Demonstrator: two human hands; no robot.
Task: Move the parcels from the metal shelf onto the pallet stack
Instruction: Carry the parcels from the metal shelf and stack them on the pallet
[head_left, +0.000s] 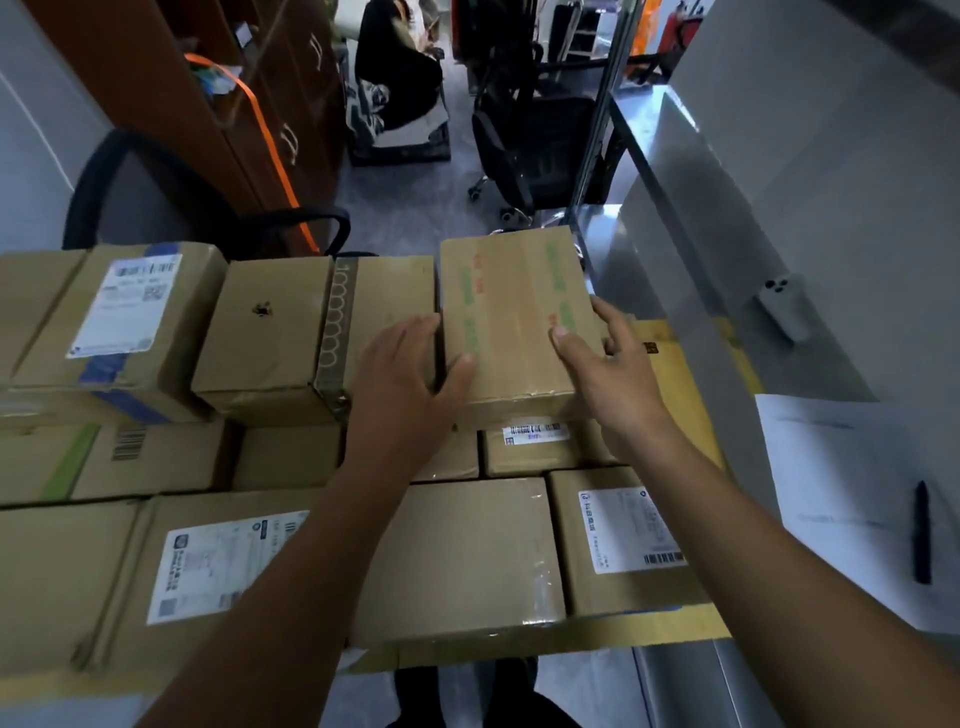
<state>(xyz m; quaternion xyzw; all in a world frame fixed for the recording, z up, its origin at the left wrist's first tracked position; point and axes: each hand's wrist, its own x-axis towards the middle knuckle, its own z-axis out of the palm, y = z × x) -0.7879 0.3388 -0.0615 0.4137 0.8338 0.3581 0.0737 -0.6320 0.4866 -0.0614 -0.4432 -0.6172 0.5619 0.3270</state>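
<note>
Head view: the parcel (514, 317) is at the far right of the pallet stack (457, 561). The left hand (410, 379) clasps its left edge and the right hand (610, 364) its right, thumbs on top. It may already be resting there. Square it against the neighbouring box (311, 332) before letting go.

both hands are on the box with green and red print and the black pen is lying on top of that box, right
Not quite. In the head view the black pen lies on the white sheet of paper off to the right, not on top of that box. The rest holds: the left hand and the right hand are both on the box with green and red print.
</note>
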